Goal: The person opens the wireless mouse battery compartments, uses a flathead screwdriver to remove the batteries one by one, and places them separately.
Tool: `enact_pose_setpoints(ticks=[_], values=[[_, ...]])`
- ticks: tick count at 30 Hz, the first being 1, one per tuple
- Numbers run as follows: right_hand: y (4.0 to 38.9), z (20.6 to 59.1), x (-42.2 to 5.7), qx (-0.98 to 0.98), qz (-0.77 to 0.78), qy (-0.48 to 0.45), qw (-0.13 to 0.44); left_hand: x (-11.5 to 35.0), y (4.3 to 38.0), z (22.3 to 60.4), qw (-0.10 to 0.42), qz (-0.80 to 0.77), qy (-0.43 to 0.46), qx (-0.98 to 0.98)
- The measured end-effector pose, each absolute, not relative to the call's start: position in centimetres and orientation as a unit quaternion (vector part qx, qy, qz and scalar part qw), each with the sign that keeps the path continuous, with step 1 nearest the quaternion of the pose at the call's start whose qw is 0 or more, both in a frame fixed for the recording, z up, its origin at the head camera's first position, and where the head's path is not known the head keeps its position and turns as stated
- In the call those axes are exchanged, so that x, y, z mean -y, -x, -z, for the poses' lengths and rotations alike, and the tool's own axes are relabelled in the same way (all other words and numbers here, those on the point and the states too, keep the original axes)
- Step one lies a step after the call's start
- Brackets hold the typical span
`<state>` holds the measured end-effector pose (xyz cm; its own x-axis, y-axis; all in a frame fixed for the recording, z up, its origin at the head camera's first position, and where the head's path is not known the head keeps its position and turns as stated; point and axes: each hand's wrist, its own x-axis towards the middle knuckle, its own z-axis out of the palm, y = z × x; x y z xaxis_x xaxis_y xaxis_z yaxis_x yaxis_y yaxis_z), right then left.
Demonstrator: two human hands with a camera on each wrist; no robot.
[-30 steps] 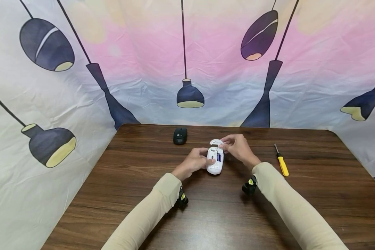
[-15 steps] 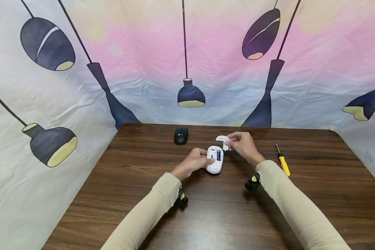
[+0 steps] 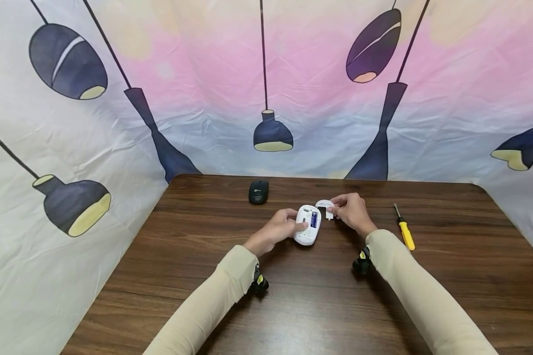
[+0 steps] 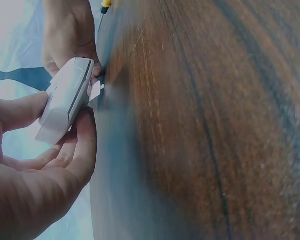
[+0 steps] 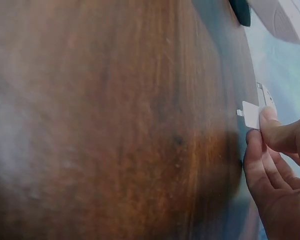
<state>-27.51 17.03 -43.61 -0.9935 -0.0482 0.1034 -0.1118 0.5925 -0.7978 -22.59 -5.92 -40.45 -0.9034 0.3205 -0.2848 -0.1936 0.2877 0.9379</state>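
My left hand [image 3: 279, 229] grips a white computer mouse [image 3: 307, 235], its underside turned up with the thumb lying across it. A blue battery [image 3: 314, 219] shows in the uncovered slot of the mouse. In the left wrist view the mouse [image 4: 65, 100] sits between thumb and fingers. Just to its right, my right hand [image 3: 352, 211] pinches the white battery cover [image 3: 325, 203], a curved piece with a narrow leg. The right wrist view shows the cover [image 5: 251, 115] between thumb and index finger, its small tab pointing away from the hand.
A black mouse [image 3: 258, 192] lies near the back edge of the wooden table [image 3: 195, 217]. To the right of the right hand lies a screwdriver [image 3: 406, 234] with a yellow handle. A printed cloth [image 3: 204, 98] hangs behind the table.
The right hand has drawn the battery cover off the mouse and moved it right, first up, then slightly down. The left hand keeps holding the mouse, now slightly tilted.
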Motion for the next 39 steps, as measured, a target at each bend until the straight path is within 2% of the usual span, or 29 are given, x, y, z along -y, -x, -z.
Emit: enact_pose_setpoints(ticks=[7, 23, 39], values=[[28.5, 43.8, -17.1, 0.913, -0.402, -0.046, 0.049, 5.9, 22.4, 40.5, 0.218, -0.606, -0.043, -0.763], [29.7, 43.5, -16.4, 0.934, -0.355, -0.029, 0.012, 5.9, 22.4, 40.7, 0.228, -0.612, -0.044, -0.756], [29.8, 43.9, -16.8, 0.932, -0.361, -0.04, 0.024, 5.5, 22.4, 41.2, 0.22, -0.632, -0.05, -0.741]])
